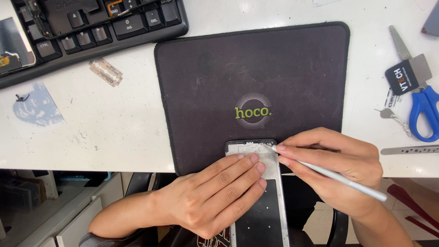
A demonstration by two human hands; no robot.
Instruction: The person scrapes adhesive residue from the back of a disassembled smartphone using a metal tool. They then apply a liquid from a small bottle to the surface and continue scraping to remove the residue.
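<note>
Left hand (pixel 215 196) flat, open, pressing phone frame (pixel 256 192); right hand (pixel 338 167) pinches thin tool (pixel 340 179), tip apparently touching frame's top edge.

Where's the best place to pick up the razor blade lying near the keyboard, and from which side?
Judging by its pose, pinch the razor blade by its two short ends, coming from above. It lies flat on the white table, its long edges are the sharp ones, and the keyboard crowds its far side.

Phone repair bench, white worktable (pixel 114 128), black mat (pixel 219 82), razor blade (pixel 105 72), scissors (pixel 423 107), keyboard (pixel 114 27)
</note>
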